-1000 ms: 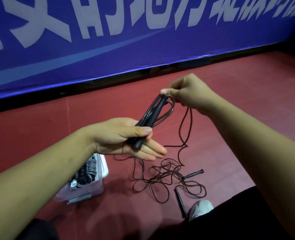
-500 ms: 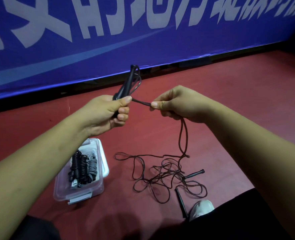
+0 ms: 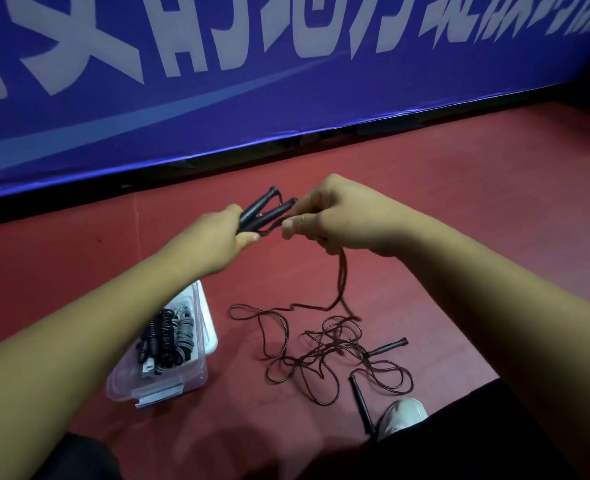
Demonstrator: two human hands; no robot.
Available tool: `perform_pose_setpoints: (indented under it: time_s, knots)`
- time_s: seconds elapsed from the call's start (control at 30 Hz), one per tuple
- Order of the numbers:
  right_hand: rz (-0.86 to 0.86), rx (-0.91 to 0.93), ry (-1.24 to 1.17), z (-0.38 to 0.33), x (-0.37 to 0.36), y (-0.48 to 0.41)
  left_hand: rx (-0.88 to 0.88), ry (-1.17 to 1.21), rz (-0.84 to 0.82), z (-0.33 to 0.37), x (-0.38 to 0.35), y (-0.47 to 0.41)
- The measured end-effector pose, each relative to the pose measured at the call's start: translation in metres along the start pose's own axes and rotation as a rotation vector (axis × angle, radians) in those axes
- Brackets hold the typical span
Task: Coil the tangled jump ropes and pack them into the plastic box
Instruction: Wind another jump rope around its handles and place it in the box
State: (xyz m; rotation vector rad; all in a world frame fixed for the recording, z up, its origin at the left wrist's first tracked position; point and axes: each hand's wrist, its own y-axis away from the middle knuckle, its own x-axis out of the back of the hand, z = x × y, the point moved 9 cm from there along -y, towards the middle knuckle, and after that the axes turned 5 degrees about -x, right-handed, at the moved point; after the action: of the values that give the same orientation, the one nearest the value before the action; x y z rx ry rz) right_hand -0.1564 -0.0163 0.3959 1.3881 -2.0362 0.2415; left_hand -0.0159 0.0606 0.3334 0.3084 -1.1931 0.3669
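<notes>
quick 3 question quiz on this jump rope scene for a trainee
1. True or false: the plastic box already holds coiled ropes.
2. What does the left hand grip? A) two black handles B) a shoe C) nothing
3. Fill in: the right hand pinches a ____ that hangs down to the tangle on the floor.
Key: 1 true; 2 A; 3 rope.

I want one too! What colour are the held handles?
Black. The handles show best in head view.
</notes>
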Motion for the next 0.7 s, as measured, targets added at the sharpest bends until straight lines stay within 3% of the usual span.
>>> perform_pose_setpoints:
  time_s: [0.3,0.47,0.6,0.7]
  knots:
    - [0.21,0.222,0.428,-0.015,0.01,-0.007,-0.256,-0.178,-0.254,0.049,-0.033,0.023]
    - [0.302,0.233,0.42,-0.009,0.02,-0.014,-0.303,-0.163,-0.265,0.066,-0.026,0.031]
    - [0.266,0.188,0.346,0.001,0.027,-0.02,-0.42,0.034,-0.331,0.079,-0.022,0.041]
    - [0.234,0.129,0.199,0.014,0.031,-0.023,-0.466,0.214,-0.291,0.08,-0.013,0.043]
